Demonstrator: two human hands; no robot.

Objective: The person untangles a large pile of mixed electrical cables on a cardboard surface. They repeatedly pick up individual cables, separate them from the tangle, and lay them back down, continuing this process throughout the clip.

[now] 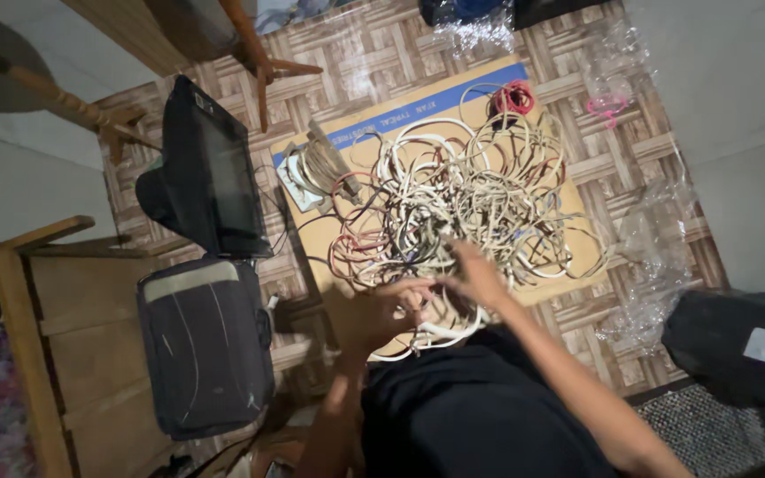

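A big tangle of white and cream cables (462, 199) lies on a flat sheet of brown cardboard (418, 111) on the floor, with some dark red wires (351, 248) at its left and a small red coil (515, 96) at the far end. My left hand (382, 312) pinches a white cable at the near edge of the tangle. My right hand (475, 274) rests on the same near edge with its fingers closed round strands of cable. A white power strip (298, 181) with a bundled cord lies at the cardboard's far left.
An open dark case with a screen (214, 177) stands at the left beside a dark bag (205, 350) and wooden furniture (37, 327). Clear plastic wrap (657, 257) lies on the right. A black bag (745, 350) sits at the near right.
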